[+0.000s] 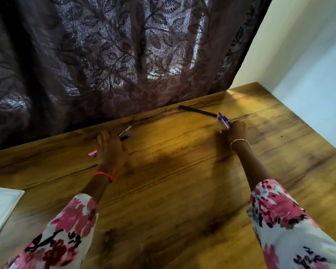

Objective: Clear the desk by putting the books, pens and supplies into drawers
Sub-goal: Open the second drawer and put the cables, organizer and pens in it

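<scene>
Since a black pen (197, 111) lies loose on the table (182, 191), clearing is judged unfinished — the right hand (238, 131) grips blue pens (223, 120) just beside it. The left hand (112, 150) covers other pens (126, 137); its grip cannot be told.

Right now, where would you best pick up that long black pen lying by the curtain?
Pinch the black pen at mid-barrel, coming straight down from above: it lies flat on the desk, slim, with bare wood on both long sides.
</scene>
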Available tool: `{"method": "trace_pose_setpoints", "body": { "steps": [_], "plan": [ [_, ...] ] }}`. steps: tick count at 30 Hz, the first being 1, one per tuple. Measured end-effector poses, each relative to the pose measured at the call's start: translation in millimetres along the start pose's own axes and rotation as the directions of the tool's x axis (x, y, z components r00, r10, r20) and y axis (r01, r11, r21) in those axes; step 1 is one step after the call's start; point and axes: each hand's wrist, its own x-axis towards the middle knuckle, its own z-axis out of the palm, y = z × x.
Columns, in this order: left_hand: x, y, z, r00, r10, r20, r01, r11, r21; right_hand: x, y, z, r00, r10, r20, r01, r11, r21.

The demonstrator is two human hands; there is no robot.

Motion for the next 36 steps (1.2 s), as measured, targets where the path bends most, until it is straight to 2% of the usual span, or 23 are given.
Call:
{"method": "trace_pose_setpoints", "body": {
  "steps": [4,7,10,13,16,18,21,24,26,28,30,32,33,34,36],
  "plan": [
    [-9,-9,16,1.000,0.011,-0.002,-0.011,1.000,0.024,11,1,-8,0.998,0.029,0.057,-0.030,0.999,0.011],
    [-16,-7,26,0.998,0.025,-0.056,-0.022,0.998,0.054,20,-13,-12,1.000,0.006,0.008,-0.006,1.000,0.009],
    [-15,-6,28,0.996,0.006,-0.084,-0.003,0.999,0.032,25,-42,-4,0.994,-0.113,0.001,0.113,0.993,-0.035],
    [-17,-5,28,0.995,0.008,-0.097,-0.002,0.998,0.061,29,-70,8,0.966,-0.240,0.101,0.248,0.965,-0.083],
    [-18,-3,27,0.996,-0.002,-0.093,0.011,0.995,0.095,27,-82,20,0.961,-0.244,0.130,0.260,0.957,-0.131],
    [-16,-2,27,0.997,-0.013,-0.074,0.022,0.992,0.127,17,-82,26,0.956,-0.269,0.117,0.289,0.931,-0.221],
    [-14,0,25,1.000,0.000,-0.021,0.004,0.981,0.193,-14,-70,30,0.908,-0.391,0.151,0.419,0.845,-0.331],
    [-19,0,18,0.997,0.043,0.065,-0.059,0.962,0.266,-65,-39,22,0.867,-0.429,0.255,0.495,0.802,-0.334],
    [-26,6,15,0.988,0.035,0.149,-0.063,0.980,0.189,-101,-13,13,0.863,-0.397,0.313,0.468,0.862,-0.196],
    [-41,28,16,0.978,0.079,0.193,-0.079,0.997,-0.011,-135,11,1,0.876,-0.336,0.347,0.347,0.937,0.032],
    [-73,66,17,0.948,0.187,0.259,-0.146,0.975,-0.168,-169,34,-14,0.906,-0.247,0.344,0.188,0.962,0.198],
    [-115,107,22,0.889,0.316,0.332,-0.196,0.916,-0.349,-199,52,-28,0.944,-0.143,0.298,0.019,0.924,0.382],
    [-139,127,26,0.845,0.374,0.383,-0.164,0.862,-0.480,-214,64,-34,0.953,-0.090,0.288,-0.066,0.869,0.490],
    [-161,144,30,0.798,0.418,0.434,-0.084,0.790,-0.607,-226,74,-41,0.956,-0.048,0.289,-0.135,0.803,0.581],
    [-203,176,37,0.719,0.487,0.496,0.075,0.654,-0.752,-250,98,-54,0.961,0.018,0.276,-0.207,0.707,0.676]
  ]
}}
